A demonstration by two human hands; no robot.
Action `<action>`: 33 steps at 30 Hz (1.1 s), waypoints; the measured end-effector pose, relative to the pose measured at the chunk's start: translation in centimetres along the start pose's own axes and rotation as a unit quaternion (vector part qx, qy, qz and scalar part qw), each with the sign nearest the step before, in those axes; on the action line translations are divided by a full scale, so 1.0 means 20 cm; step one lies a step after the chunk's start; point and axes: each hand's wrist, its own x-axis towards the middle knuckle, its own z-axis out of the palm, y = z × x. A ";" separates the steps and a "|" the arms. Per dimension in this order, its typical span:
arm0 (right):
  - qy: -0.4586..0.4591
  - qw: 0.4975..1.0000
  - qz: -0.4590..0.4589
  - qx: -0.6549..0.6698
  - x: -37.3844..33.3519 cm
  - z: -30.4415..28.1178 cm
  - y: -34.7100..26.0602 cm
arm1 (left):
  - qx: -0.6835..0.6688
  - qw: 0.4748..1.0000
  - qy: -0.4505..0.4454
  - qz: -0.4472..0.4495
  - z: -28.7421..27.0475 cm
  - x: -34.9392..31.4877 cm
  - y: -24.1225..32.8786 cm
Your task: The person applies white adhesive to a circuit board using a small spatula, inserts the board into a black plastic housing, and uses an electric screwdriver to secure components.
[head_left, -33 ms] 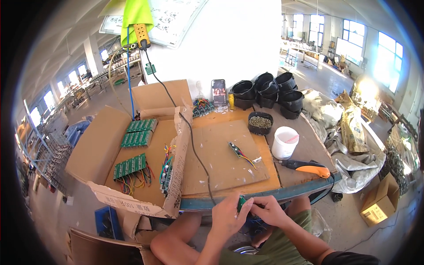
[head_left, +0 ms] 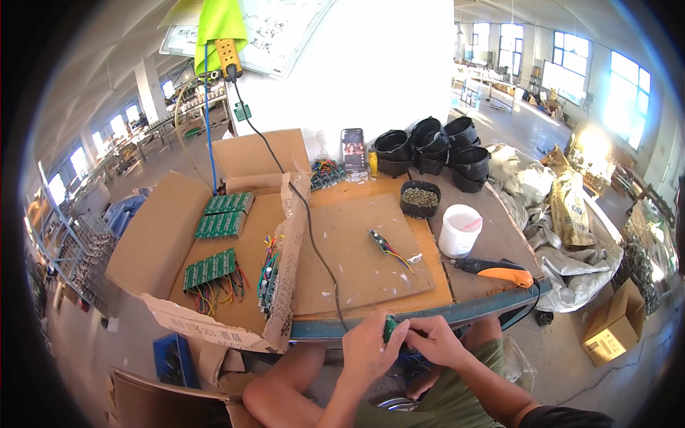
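Just off the table's near edge, my left hand (head_left: 369, 351) is closed on a small green circuit board (head_left: 389, 328), which shows between thumb and fingers. Close by on its right, my right hand (head_left: 434, 341) has its fingertips pinched together near the board. What they hold, if anything, is hidden. On a flat cardboard sheet (head_left: 342, 250) ahead lies another small circuit board (head_left: 378, 239) with coloured wires. To the left, an open cardboard box (head_left: 214, 317) contains green board panels (head_left: 220, 225), a wired panel (head_left: 209, 269) and wired boards (head_left: 268, 285) along its right wall.
A black tub of small metal parts (head_left: 419, 202), a white bucket (head_left: 459, 234) and an orange-black power screwdriver (head_left: 499, 271) stand or lie at right. Behind are black cups (head_left: 428, 143), a phone (head_left: 352, 150) and a wire bundle (head_left: 327, 173). A black cable (head_left: 314, 232) crosses the sheet.
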 end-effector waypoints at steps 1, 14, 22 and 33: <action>-0.006 1.000 0.011 0.008 -0.01 -0.02 -0.03 | 0.038 0.999 0.014 0.002 0.02 0.00 -0.01; -0.042 0.964 0.113 0.235 -0.03 -0.09 -0.05 | -0.656 0.745 0.003 -0.123 -0.06 0.04 -0.04; -0.221 0.862 0.268 0.370 -0.05 0.01 -0.07 | -0.157 0.987 0.023 -0.007 -0.06 0.02 -0.04; -0.053 0.996 -0.073 0.006 -0.27 0.22 -0.22 | -0.398 0.886 0.214 0.100 0.06 0.04 -0.03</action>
